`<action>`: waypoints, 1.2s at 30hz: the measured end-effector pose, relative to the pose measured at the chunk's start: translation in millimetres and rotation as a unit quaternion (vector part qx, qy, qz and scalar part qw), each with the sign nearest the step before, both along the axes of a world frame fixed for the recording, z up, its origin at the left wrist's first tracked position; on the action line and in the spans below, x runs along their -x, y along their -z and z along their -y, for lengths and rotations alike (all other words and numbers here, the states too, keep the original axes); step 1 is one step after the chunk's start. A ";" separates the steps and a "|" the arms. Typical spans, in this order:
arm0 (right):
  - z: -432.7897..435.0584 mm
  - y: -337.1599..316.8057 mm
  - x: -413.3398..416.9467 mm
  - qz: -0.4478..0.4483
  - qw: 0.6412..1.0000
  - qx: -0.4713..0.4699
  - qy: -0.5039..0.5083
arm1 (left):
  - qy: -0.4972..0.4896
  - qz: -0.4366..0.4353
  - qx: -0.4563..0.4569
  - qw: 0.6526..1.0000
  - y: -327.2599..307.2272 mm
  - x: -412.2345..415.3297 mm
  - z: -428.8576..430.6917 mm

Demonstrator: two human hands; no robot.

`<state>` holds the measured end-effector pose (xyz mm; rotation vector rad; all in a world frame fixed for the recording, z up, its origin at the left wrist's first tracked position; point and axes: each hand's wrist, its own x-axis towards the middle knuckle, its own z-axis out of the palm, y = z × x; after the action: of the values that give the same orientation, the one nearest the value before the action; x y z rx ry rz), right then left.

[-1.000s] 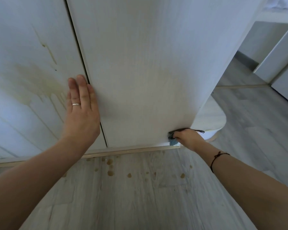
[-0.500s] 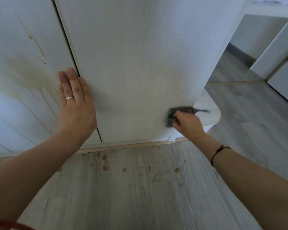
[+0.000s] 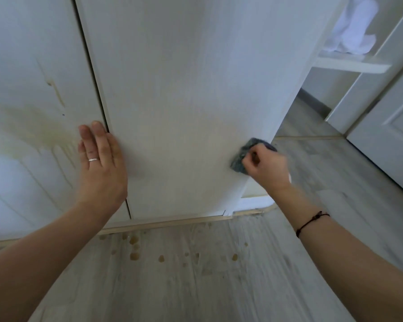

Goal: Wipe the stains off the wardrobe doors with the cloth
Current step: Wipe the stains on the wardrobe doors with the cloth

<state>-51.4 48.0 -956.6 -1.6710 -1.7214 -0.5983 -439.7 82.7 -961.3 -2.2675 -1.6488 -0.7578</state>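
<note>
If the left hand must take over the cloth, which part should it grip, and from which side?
Probably pinch the cloth at its bunched left edge, coming from the left along the door: that edge sticks out past the right hand, which covers the rest.

the wardrobe doors [image 3: 184, 77] are white with a faint vertical grain. at nine o'clock a yellow-brown stain [image 3: 33, 126] trails pale drip streaks. the cloth [image 3: 241, 159], at three o'clock, is dark blue-grey. the floor [image 3: 196, 293] is pale grey wood-grain plank, spotted with amber drops [image 3: 134, 255] at six o'clock. the ring [image 3: 93, 159] is silver and the cord bracelet [image 3: 312, 220] dark.
</note>
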 end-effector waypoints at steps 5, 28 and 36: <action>-22.0 -63.0 6.9 -0.219 0.957 -0.182 0.056 | -0.006 0.001 0.006 1.000 -3.3 -1.2 4.6; -48.9 -124.1 129.5 -0.271 0.922 -0.269 -0.067 | -0.007 -0.014 -0.029 0.999 0.7 1.4 1.9; -28.4 78.3 103.2 0.219 0.954 -0.006 -0.205 | -0.012 -0.058 -0.021 0.998 -3.0 2.1 10.0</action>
<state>-154.6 76.4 -1034.9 -1.1672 -2.2912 -0.8144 -441.8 72.7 -958.3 -2.2155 -1.5896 -0.6359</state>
